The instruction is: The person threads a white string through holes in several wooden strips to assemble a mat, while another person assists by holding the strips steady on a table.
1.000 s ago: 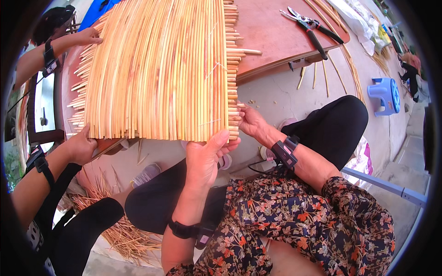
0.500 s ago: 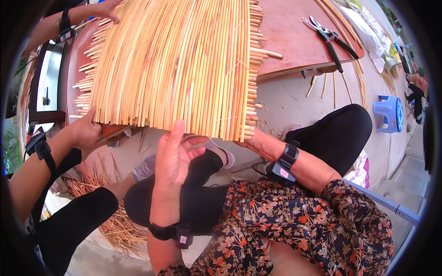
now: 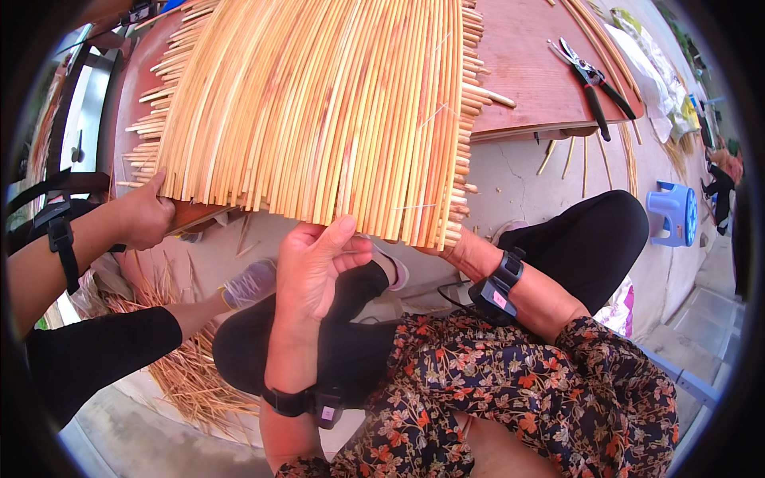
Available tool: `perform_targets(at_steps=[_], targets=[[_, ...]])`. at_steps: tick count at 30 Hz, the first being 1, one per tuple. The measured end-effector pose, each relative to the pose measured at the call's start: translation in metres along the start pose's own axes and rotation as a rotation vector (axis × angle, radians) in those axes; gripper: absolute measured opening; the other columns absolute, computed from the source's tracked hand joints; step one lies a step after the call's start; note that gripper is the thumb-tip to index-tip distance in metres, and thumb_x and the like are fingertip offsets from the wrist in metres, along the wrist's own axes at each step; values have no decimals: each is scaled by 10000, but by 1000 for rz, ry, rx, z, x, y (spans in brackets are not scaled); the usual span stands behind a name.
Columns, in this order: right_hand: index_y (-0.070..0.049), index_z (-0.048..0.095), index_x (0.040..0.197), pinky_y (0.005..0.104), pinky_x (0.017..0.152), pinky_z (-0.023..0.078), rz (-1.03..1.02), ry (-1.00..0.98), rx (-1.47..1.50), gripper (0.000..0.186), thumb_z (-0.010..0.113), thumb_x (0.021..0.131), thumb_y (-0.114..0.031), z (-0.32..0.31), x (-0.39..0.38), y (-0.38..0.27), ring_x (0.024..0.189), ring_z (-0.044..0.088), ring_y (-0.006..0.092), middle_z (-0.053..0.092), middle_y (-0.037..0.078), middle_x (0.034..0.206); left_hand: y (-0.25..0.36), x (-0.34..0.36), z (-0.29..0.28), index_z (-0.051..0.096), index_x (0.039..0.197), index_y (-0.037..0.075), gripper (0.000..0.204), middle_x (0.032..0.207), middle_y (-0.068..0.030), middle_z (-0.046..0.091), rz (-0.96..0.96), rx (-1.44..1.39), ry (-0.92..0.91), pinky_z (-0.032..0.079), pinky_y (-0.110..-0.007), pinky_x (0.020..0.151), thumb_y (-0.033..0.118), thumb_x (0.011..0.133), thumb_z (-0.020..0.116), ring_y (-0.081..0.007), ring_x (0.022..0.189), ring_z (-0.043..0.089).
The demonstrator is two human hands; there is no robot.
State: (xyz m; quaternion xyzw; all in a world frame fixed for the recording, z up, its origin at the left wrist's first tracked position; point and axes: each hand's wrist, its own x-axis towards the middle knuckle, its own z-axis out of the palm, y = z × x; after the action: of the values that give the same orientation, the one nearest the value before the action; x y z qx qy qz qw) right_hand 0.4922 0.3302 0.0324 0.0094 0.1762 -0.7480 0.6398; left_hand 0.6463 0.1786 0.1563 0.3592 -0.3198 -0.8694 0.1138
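Note:
A stiff mat of yellow stalks point(image 3: 319, 111), laid side by side with bits of pale thread near its right edge, spans the upper middle. My left hand point(image 3: 315, 267) is at its near edge, thumb against the stalk ends and the other fingers curled just below. My right hand point(image 3: 456, 248) reaches under the near right corner; its fingers are hidden by the mat. At the near left corner another person's hand point(image 3: 150, 213) grips the edge.
Black-and-red-handled pruning shears point(image 3: 592, 84) lie on the reddish table point(image 3: 522, 48). Loose straw point(image 3: 195, 374) covers the floor at lower left, near the other person's shoe point(image 3: 251, 283). A blue stool point(image 3: 671, 213) stands at right. White sacks point(image 3: 645, 68) lie behind the table.
My left hand has moved right and up against the mat's edge, its thumb now lower and its fingers more curled. The other person's far hand has moved off the mat. The whole view has shifted slightly.

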Motion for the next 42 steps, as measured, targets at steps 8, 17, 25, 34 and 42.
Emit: perform_targets(at_steps=[8,17,25,34,42], targets=[[2,496,1241,294,801,562,42,-28,42,364,477,978,-250,2,1,-9,954,647,190,609,134,1155,3,3,3,629,919,-19,187,790,-96,653,1,28,4,559,-269,614,143,847,691,-156,665,653],[-3,497,1243,299,809,559,40,-20,22,358,478,977,-243,4,1,-12,969,641,193,607,134,1158,5,2,6,630,925,-15,179,784,-93,655,-31,-3,-15,560,-269,618,136,847,686,-155,656,654],[-7,498,1244,303,815,555,37,-9,5,353,479,976,-237,8,-2,-16,983,635,196,606,133,1161,5,2,8,629,943,-3,170,791,-92,661,-53,-35,-10,564,-283,625,132,852,677,-168,670,663],[-12,499,1246,308,822,551,35,-2,-7,348,479,975,-230,7,0,-19,999,628,199,604,133,1164,6,5,9,631,940,5,157,798,-93,666,-73,-61,-20,567,-288,626,129,854,672,-175,670,667],[-17,500,1248,312,828,548,37,9,-19,344,480,974,-223,7,1,-19,1013,623,201,603,132,1167,6,6,9,633,946,15,140,806,-87,668,-72,-79,-29,568,-294,624,121,859,663,-179,672,667]])
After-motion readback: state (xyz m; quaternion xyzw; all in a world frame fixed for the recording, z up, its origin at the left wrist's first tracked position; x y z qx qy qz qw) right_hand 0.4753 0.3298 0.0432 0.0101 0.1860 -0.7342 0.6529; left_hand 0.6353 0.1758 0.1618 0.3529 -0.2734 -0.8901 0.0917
